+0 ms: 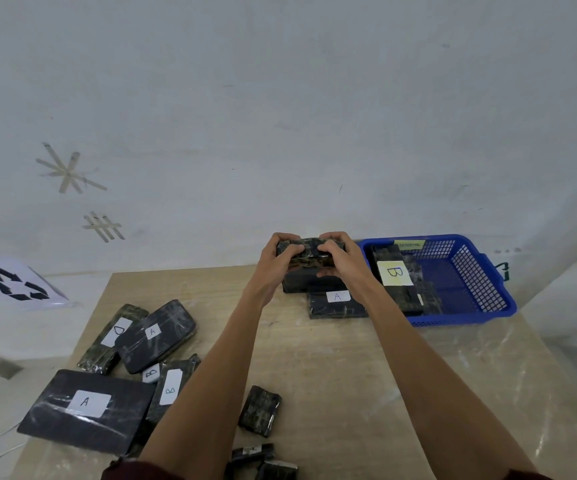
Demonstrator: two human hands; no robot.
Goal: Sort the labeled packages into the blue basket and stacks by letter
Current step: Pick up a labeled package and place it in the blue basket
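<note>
Blue basket at the table's far right holds dark wrapped packages, one labelled B. Beside it, left hand and right hand both grip a camouflage-wrapped package above the A stack.

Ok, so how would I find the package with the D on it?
On the wooden table, look at the pile on the left side. At its far end a long greenish package lies partly under a black package marked A. Its white label is the only one with a D.
</note>
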